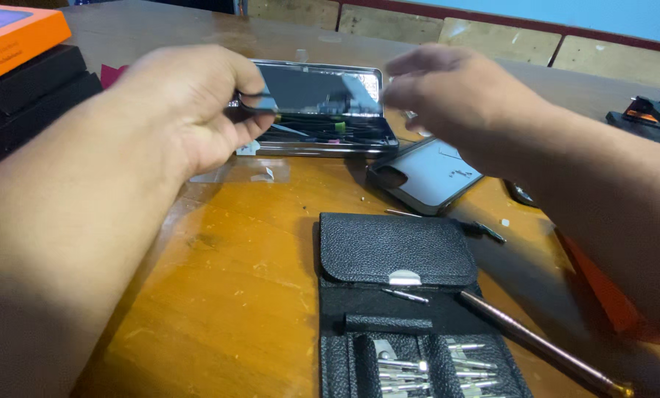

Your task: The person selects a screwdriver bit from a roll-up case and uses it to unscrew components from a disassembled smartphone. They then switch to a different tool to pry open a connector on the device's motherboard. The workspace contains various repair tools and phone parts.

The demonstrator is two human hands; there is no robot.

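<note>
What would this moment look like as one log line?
left hand: pinches small dark part | right hand: open, blurred, above phone | opened phone body behind | bit kit near

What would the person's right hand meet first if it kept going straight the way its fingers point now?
The right hand points leftward, toward the left hand. It would probably first meet the small dark part pinched in the left hand's grip above the opened phone. The hand is blurred and depth unclear, so this is uncertain.
</note>
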